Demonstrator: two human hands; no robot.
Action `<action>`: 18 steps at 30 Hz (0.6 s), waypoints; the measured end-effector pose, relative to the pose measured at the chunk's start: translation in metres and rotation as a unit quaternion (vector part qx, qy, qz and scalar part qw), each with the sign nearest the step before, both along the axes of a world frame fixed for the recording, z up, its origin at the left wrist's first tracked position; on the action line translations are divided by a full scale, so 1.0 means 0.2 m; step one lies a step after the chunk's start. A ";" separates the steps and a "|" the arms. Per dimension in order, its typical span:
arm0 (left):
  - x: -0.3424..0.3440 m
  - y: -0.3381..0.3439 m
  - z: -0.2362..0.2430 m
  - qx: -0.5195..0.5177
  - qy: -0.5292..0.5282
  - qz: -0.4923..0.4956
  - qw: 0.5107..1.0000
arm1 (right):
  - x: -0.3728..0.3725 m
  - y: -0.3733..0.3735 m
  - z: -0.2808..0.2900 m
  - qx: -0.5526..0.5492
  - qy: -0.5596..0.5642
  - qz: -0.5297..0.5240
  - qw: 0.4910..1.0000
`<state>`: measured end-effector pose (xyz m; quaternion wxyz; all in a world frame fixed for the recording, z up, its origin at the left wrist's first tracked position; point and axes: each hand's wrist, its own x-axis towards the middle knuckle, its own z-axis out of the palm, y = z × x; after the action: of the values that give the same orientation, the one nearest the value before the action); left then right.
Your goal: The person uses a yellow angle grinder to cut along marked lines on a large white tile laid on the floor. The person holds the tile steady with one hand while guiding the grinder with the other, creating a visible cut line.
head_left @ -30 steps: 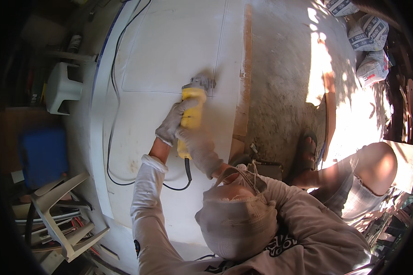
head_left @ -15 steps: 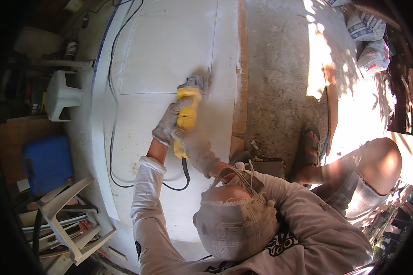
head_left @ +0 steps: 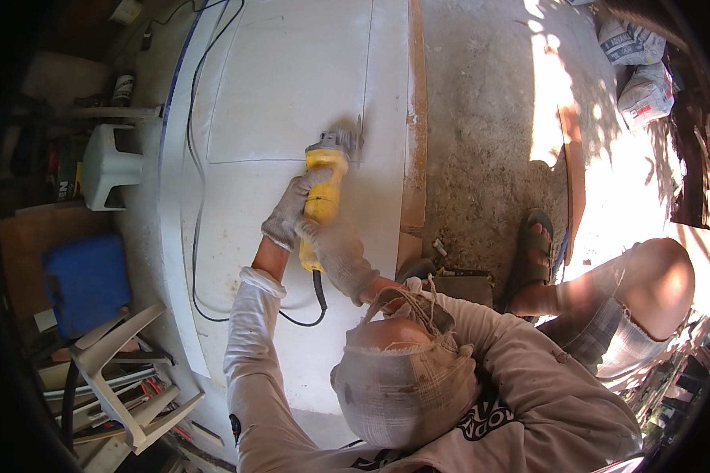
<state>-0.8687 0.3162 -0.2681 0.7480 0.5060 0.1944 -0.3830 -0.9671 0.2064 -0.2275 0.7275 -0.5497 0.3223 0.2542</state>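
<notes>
A yellow angle grinder [head_left: 322, 206] with a grey head lies over a large white board [head_left: 292, 79]. Its thin disc [head_left: 360, 135] stands edge-on at the board, near where two dark lines meet. Wrapped round the grinder's front body is my left hand [head_left: 293, 206], in a dusty grey glove. Lower down, at the rear handle, my gloved right hand [head_left: 335, 256] closes on the same tool; haze blurs its fingers. A black cord [head_left: 320, 296] leaves the handle and loops up the board's left side. Pale dust hangs beside the disc and the body.
Frayed plaid cloth [head_left: 406, 386] hides part of my right forearm. A sandalled foot [head_left: 535, 244] rests on concrete to the right. At left are a white stool [head_left: 110, 167], a blue plastic piece [head_left: 87, 284] and an overturned chair [head_left: 130, 378]. Sacks [head_left: 645, 94] lie at far right.
Both hands keep their hold on the grinder, which stays at nearly the same spot. The view has shifted very slightly.
</notes>
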 end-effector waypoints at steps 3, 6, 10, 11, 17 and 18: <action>0.01 0.00 0.01 -0.010 0.006 -0.009 1.000 | 0.00 -0.01 0.01 0.020 -0.012 -0.011 1.000; 0.01 0.00 0.01 -0.007 0.001 -0.007 1.000 | 0.00 -0.01 0.02 0.027 -0.013 -0.020 0.999; 0.01 0.00 0.00 -0.023 0.025 0.004 0.999 | 0.00 -0.01 0.04 0.026 -0.009 -0.022 0.999; 0.01 0.00 -0.01 -0.020 0.031 0.007 0.999 | 0.01 -0.01 0.04 0.026 -0.007 -0.021 0.999; 0.01 0.00 -0.04 0.003 0.030 0.012 0.999 | 0.02 -0.02 0.06 0.004 0.010 -0.010 1.000; 0.01 0.00 -0.04 0.004 0.028 0.010 1.000 | 0.02 -0.02 0.07 0.010 0.007 -0.012 1.000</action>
<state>-0.8659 0.3172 -0.2761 0.7438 0.4962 0.2221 -0.3889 -0.9625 0.2026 -0.2142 0.7338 -0.5367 0.3314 0.2522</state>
